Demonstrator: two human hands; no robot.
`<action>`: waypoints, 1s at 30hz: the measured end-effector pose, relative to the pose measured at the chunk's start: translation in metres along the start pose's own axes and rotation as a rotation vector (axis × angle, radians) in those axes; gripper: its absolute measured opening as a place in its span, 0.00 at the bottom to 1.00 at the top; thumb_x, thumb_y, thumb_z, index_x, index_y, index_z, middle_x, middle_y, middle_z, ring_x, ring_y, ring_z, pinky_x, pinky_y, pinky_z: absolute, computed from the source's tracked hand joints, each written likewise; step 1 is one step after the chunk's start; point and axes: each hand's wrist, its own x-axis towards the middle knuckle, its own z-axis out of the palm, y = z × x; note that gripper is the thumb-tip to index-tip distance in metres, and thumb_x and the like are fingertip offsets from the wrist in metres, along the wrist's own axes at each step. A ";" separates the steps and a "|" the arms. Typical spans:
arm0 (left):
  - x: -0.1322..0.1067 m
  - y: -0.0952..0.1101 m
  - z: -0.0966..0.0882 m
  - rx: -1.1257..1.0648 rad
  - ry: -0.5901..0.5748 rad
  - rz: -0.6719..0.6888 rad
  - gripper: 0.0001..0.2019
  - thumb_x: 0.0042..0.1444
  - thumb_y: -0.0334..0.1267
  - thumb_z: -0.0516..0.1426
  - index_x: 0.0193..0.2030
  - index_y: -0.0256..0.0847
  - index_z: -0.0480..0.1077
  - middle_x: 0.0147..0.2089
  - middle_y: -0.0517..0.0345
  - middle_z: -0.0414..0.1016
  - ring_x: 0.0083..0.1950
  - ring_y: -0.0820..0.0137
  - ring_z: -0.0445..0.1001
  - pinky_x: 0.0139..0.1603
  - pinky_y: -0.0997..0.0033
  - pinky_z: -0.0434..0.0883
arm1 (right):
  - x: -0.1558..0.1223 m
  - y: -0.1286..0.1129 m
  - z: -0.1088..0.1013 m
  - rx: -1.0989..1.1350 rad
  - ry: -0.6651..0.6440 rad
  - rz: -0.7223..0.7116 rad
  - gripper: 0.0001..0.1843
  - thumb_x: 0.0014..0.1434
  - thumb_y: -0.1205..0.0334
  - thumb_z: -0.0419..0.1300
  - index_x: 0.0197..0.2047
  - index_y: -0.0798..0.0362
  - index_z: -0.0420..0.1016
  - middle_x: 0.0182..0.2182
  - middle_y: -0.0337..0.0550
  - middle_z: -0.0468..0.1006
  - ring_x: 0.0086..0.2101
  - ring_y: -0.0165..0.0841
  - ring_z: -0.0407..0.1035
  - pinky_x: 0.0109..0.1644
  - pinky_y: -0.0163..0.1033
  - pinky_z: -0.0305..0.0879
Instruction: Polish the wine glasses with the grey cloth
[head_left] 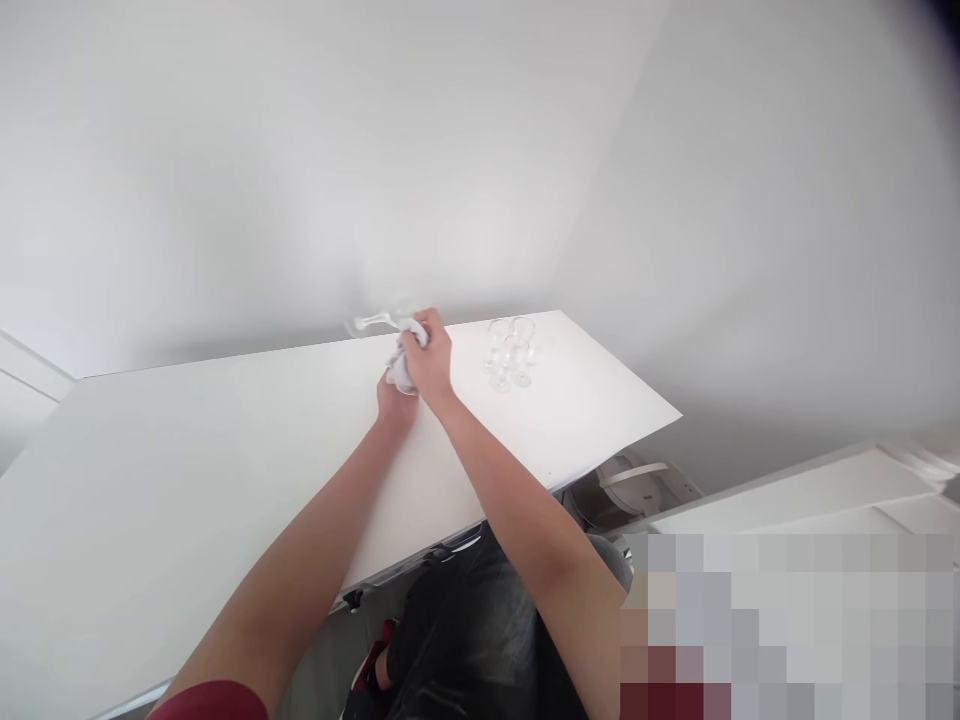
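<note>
A: Where is the stemmed glass [373, 322] at this moment?
B: It is in the air above the far part of the desk [225, 450], lying almost on its side, with the foot pointing to the left. Its bowl is hidden inside the white cloth [403, 368].
A: And the hands?
B: The right hand [431, 352] is clenched on the cloth from above. The left hand [393, 402] is under the bundle and mostly hidden, so I cannot tell if it grips or only supports.
A: Why sideways?
B: I think it lets the cloth wrap the bowl all around while the stem stays free.
A: And the others?
B: A group of glasses [511, 355] stands upright just to the right, close together, near the hands but apart from them.
</note>
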 end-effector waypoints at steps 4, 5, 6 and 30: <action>-0.010 0.000 0.010 0.089 -0.094 0.008 0.11 0.60 0.41 0.64 0.48 0.42 0.79 0.58 0.49 0.83 0.55 0.61 0.82 0.47 0.67 0.77 | -0.015 0.029 -0.051 0.096 0.067 0.106 0.10 0.56 0.58 0.61 0.39 0.45 0.63 0.28 0.31 0.68 0.28 0.30 0.68 0.32 0.34 0.70; -0.012 0.000 0.012 0.124 -0.143 -0.009 0.14 0.61 0.45 0.64 0.51 0.42 0.79 0.63 0.48 0.81 0.60 0.58 0.80 0.51 0.64 0.78 | -0.021 0.036 -0.057 0.117 0.059 0.131 0.10 0.55 0.58 0.61 0.38 0.46 0.63 0.27 0.30 0.68 0.28 0.30 0.68 0.32 0.34 0.69; -0.014 0.000 0.014 0.156 -0.187 -0.014 0.17 0.62 0.49 0.64 0.53 0.43 0.79 0.67 0.48 0.79 0.63 0.57 0.79 0.54 0.63 0.77 | -0.026 0.043 -0.062 0.138 0.037 0.156 0.10 0.54 0.59 0.61 0.38 0.46 0.63 0.27 0.30 0.68 0.28 0.29 0.67 0.32 0.33 0.69; -0.008 -0.003 0.012 0.378 0.054 0.287 0.16 0.70 0.58 0.59 0.50 0.50 0.77 0.49 0.54 0.80 0.42 0.72 0.76 0.39 0.74 0.73 | -0.018 0.088 -0.077 0.193 0.078 0.148 0.18 0.50 0.53 0.72 0.42 0.51 0.78 0.43 0.40 0.81 0.41 0.32 0.73 0.50 0.37 0.71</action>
